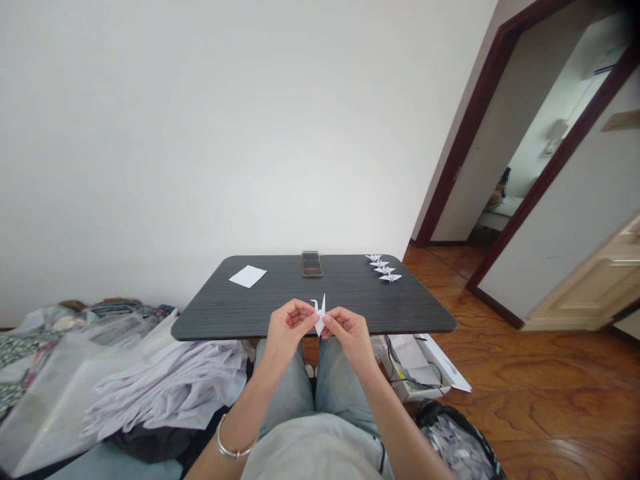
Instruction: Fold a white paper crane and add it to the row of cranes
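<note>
Over the front edge of the dark table, a white paper crane (pixel 321 323) is held between both hands. Its bent head points up to the left and its straight tail stands up beside it. My left hand (pixel 293 320) pinches the crane's left side between thumb and forefinger. On the right side, my right hand (pixel 347 327) pinches it the same way. Several finished paper cranes (pixel 390 278) stand in a row at the table's far right. A stack of white square paper (pixel 248 276) lies at the far left.
A phone (pixel 311 264) is propped at the back of the dark table (pixel 280 293), near the white wall. Folded clothes (pixel 170 383) are heaped at left. To the right on the floor are a white box (pixel 417 367) and a black-lined bin (pixel 460 443) holding paper scraps.
</note>
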Demonstrator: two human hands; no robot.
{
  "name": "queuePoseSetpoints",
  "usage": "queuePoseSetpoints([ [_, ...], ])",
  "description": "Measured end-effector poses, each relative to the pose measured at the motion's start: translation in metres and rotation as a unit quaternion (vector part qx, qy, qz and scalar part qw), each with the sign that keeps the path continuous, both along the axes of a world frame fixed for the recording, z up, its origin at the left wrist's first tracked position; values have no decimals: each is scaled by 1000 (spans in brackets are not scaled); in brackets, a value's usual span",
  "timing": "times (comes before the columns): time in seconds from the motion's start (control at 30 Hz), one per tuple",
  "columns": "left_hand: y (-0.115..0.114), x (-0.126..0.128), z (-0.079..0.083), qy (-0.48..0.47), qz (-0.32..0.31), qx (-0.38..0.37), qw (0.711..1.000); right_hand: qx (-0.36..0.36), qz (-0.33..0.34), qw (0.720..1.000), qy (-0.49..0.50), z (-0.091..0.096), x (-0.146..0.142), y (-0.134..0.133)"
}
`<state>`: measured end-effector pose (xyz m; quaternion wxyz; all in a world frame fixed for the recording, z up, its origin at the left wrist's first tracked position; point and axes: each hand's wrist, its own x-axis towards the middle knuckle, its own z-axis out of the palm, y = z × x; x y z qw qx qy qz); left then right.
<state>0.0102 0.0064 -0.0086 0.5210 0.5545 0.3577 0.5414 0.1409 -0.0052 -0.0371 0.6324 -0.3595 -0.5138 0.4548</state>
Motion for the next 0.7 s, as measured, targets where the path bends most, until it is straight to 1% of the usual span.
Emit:
queuePoseSetpoints([
  [0.23, 2, -1, -1, -18, -14, -2, 1000, 14, -7, 1000, -8, 1, 1, -2],
  [0.4, 5, 0, -5, -26, -14, -1, 1000, 16, 3, 1000, -10, -2, 1, 1],
  [0.47, 6, 0, -8, -30, 4, 0, 1000, 4, 10, 1000, 8, -4, 1, 3],
  [0.57, 8, 1, -13, -29, 53, 8, 998, -15, 3, 999, 36, -8, 1, 5],
  [0.63, 9, 1, -14, -21, 78, 20, 997, -24, 0, 999, 32, -10, 1, 6],
  [0.7, 9, 0, -15, -6, 89, 36, 995, -30, 10, 999, 16, -11, 1, 6],
])
